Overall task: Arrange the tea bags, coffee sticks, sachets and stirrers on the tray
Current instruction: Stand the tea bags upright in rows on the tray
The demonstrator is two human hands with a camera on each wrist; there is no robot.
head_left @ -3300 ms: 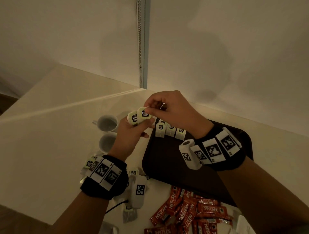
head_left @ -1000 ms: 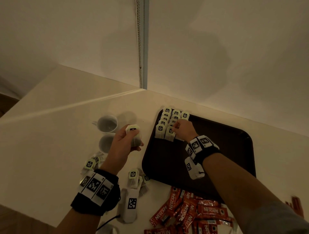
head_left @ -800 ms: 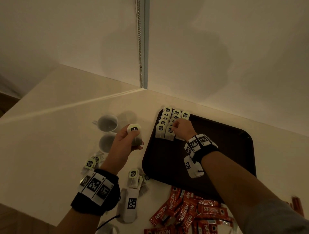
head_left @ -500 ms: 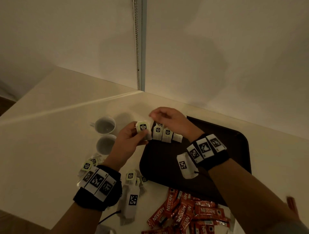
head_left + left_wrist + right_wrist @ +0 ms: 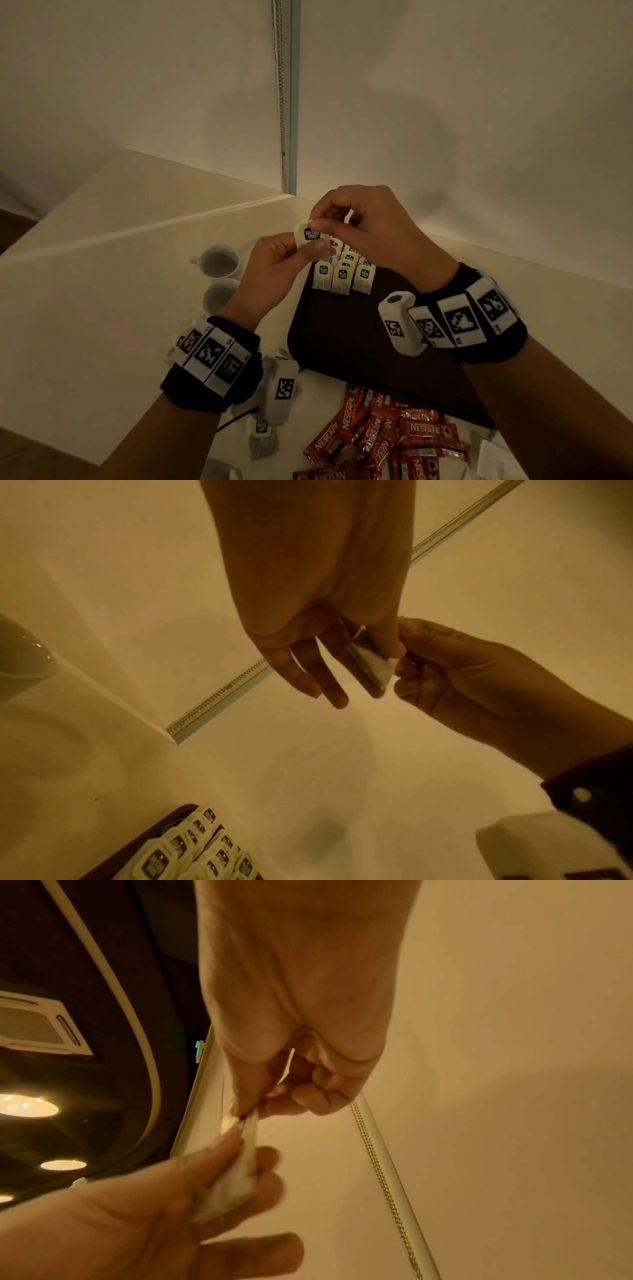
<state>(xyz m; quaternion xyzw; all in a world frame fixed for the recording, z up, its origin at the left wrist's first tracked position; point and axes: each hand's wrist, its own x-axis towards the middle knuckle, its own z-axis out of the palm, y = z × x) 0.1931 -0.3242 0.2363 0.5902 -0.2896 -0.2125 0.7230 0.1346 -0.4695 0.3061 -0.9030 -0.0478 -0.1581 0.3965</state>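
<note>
Both hands meet above the far-left corner of the dark tray (image 5: pixel 346 346). My left hand (image 5: pixel 279 262) pinches a white tea bag (image 5: pixel 310 236) with a dark label, and my right hand (image 5: pixel 363 222) pinches the same tea bag's top edge from the right. The bag (image 5: pixel 371 666) shows edge-on between both hands in the left wrist view, and the tea bag (image 5: pixel 240 1167) is blurred in the right wrist view. Several tea bags (image 5: pixel 342 274) stand in rows at the tray's far-left corner. More loose tea bags (image 5: pixel 262 437) lie on the counter near my left wrist.
Two white cups (image 5: pixel 219 263) stand on the counter left of the tray. A heap of red coffee sticks (image 5: pixel 387 438) lies in front of the tray. White sachets (image 5: pixel 489 459) show at the lower right. The wall corner is close behind.
My right hand left the rows of tea bags on the tray and rose to meet the left hand. The left hand lifted its tea bag rightward, and both now pinch it.
</note>
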